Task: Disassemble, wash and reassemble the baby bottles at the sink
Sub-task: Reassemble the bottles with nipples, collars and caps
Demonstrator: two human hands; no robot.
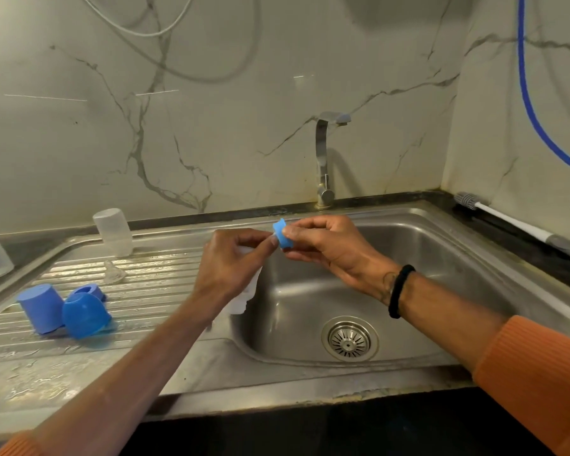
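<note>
Over the sink (441, 245) basin I see both hands raised. Right hand (329, 245) pinches a blue collar ring (282, 236); left hand (231, 261) grips a clear bottle (244, 297) hanging below the palm, fingertips meeting the ring. On the drainboard (152, 291): an inverted clear bottle (112, 232), a clear teat (112, 273), two blue caps (42, 307) (84, 315), another blue ring (91, 290). Bottle brush (507, 218) lies on the desk at right.

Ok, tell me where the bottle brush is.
The bottle brush lies on the dark counter at the far right of the head view, behind the sink, against the wall.
</note>
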